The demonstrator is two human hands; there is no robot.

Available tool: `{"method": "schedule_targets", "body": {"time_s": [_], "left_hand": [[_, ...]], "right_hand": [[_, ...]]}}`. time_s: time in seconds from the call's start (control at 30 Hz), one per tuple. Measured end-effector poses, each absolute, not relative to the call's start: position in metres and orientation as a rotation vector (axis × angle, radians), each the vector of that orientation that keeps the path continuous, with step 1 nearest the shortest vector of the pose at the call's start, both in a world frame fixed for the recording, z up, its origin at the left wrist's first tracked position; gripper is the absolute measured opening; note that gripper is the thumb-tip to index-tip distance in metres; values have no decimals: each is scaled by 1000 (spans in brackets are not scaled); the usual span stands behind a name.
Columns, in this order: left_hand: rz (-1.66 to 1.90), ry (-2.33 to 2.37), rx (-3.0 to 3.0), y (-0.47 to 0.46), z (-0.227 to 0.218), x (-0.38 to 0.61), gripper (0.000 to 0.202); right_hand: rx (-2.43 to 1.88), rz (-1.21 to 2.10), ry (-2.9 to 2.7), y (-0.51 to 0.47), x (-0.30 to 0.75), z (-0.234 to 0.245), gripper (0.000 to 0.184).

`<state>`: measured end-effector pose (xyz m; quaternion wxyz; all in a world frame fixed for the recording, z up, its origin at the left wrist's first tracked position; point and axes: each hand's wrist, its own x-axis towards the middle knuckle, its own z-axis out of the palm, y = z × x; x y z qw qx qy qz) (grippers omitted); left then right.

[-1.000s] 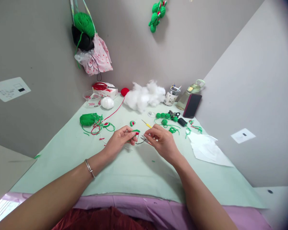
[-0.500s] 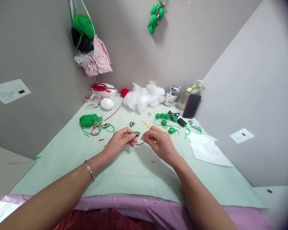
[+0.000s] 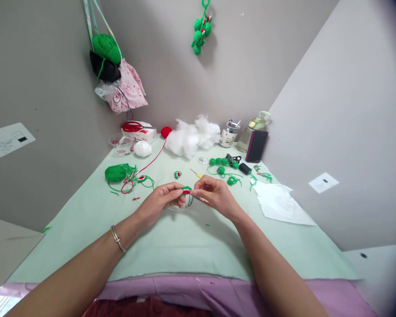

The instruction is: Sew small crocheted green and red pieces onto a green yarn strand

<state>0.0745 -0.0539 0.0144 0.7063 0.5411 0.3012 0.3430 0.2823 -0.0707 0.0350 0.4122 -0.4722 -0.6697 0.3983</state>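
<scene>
My left hand (image 3: 165, 199) pinches a small crocheted piece (image 3: 186, 190) in green, white and red between thumb and fingers. Close against its right edge, my right hand (image 3: 214, 196) has thumb and forefinger pressed together; what sits between them is too small to make out. Dark thread (image 3: 190, 200) loops below the piece. Under my right fingers shows a thin orange-red strip (image 3: 205, 201) of unclear kind. A yellow-handled crochet hook (image 3: 197, 174) lies just behind my right hand, its rear end hidden. Beyond my hands rests another little crocheted piece (image 3: 177, 175).
Green yarn (image 3: 116, 173) with tangled strands lies left. Behind stand white stuffing (image 3: 193, 137), a red yarn ball (image 3: 166, 132), red scissors (image 3: 132, 127) on a box, a pen cup (image 3: 229, 135), a bottle (image 3: 247, 140) and a phone (image 3: 257, 146). Green crocheted balls (image 3: 221, 170) and white sheets (image 3: 277, 200) are right.
My right fingers have come up against the crocheted piece, from slightly apart. The piece now faces more toward me, and the dark thread hangs in a loop. The whole view has shifted slightly.
</scene>
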Motion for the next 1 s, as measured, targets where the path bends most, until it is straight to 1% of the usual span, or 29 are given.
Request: {"method": "schedule_targets", "body": {"time_s": [0.1,0.23,0.33,0.53,0.7,0.8,0.9,1.0], "left_hand": [[744,671,1230,-53,13,74,24],[716,645,1231,-54,13,73,23],[707,645,1222,-55,14,74,24],[772,713,1185,-56,12,77,23],[872,773,1159,-53,7,80,22],[903,782,1136,-52,3,80,26],[917,786,1149,-53,2,81,26],[924,813,1230,-54,2,81,24]], "right_hand": [[-1165,993,-1679,-69,284,36,24],[-1110,1164,-1639,-68,285,37,23],[-1109,1234,-1601,-69,284,37,25],[-1172,1219,-1552,-68,278,30,27],[-1319,935,-1578,-69,272,20,18],[-1284,718,-1704,-75,264,18,10],[-1265,406,-1934,-82,255,19,13],[-1355,71,-2174,-85,252,17,16]]}}
